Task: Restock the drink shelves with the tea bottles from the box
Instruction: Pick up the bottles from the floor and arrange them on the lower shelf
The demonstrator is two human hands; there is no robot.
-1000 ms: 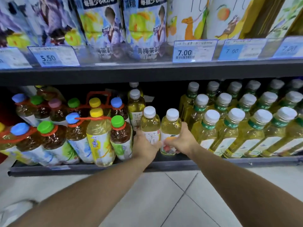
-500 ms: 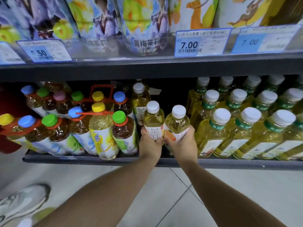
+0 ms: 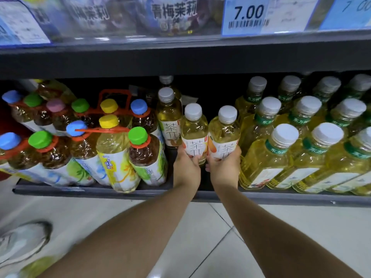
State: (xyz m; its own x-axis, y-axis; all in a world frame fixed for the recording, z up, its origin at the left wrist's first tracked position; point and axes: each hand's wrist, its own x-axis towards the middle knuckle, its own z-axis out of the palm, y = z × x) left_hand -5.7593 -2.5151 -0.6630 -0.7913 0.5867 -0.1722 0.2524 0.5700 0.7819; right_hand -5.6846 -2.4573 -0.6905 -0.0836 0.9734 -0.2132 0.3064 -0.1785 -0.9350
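Since the earlier frame both hands had pushed the two bottles a bit deeper onto the dark metal lower shelf [image 3: 100,190]. Left hand [image 3: 185,170] wrapped the left clear yellow-tea plastic bottle with white cap [image 3: 194,129]; right hand [image 3: 223,169] wrapped the matching right bottle [image 3: 224,133]. Both stood upright, long axis vertical, caps up, white labels facing out, touching side by side. Narrow dark gap only: multipacks with coloured caps [image 3: 112,141] crowded the left, green-labelled yellow bottles [image 3: 281,149] the right, a same-type bottle [image 3: 167,115] behind. Upper shelf edge [image 3: 180,61] hung close overhead.
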